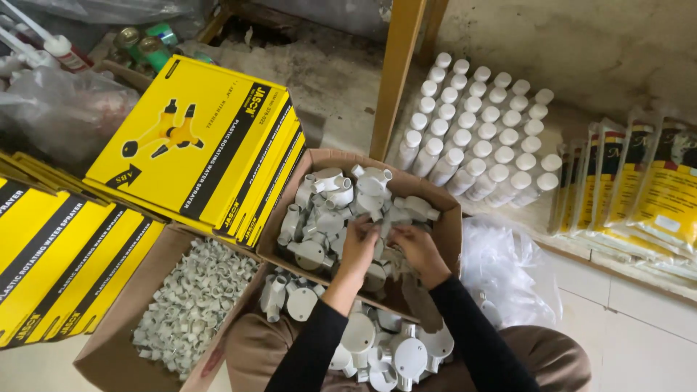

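Stacks of flat yellow boxes [192, 138] fill the left of the view, one pile leaning over the corner of an open cardboard box [444, 229] that sits tilted in the middle; behind it, rows of white-capped tubes [475, 134] lie on the floor, and yellow sachets [639, 192] stand along the right. A second carton of small grey clips [190, 301] lies at lower left, and crumpled clear plastic [504, 265] sits to the right of the central box. Inside that box lies a heap of pale grey round junction fittings [327, 207], each a shallow round body with short tube outlets (they point every which way, so the heap has no common axis); more of the same [396, 348] lie loose on the brown cloth [250, 348] in the person's lap. Both hands are inside the box, directly over the near right part of the heap, with most fittings lying up and to the left of them. The left hand [359, 243] is curled down with fingers bent onto a fitting, and the right hand [417, 247] is likewise cupped beside it, nearly touching; whether either has closed fully round a piece cannot be told. The left hand is nearer the bulk of the heap.
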